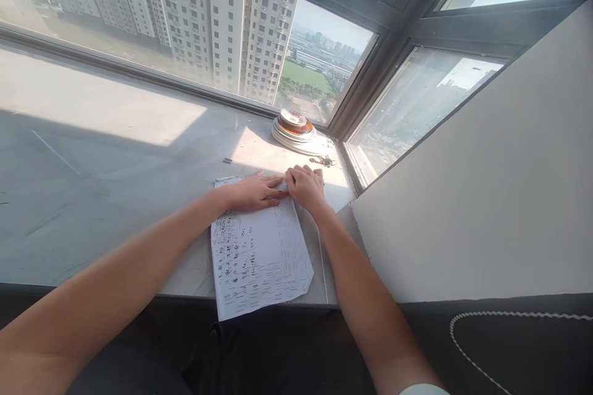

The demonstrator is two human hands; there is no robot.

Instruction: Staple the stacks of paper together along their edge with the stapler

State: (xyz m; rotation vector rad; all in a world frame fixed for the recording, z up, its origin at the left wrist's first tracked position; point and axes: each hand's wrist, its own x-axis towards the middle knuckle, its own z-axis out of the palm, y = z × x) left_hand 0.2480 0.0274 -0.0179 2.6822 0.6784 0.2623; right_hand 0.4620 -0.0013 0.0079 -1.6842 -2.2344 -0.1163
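Observation:
A sheet of white paper (262, 259) covered in handwriting and short dashes lies on the grey marble-look sill, its lower end reaching past the front edge. Across its upper part rests my left hand (257, 191), palm down, fingers stretched out and spread. My right hand (304, 186) is closed at the paper's upper right corner, touching or nearly touching the left fingertips. Its curled fingers hide whatever is in them; a small dark bit shows at its right side. Beyond the paper lies a small dark strip piece (227, 160).
A round stack of white and amber coils (294, 129) sits by the window corner, with a small bunch of dark bits (323, 162) before it. Window frames (345, 108) border the sill (115, 197). A white wall panel (472, 166) stands right; a beaded cord (456, 321) hangs lower right.

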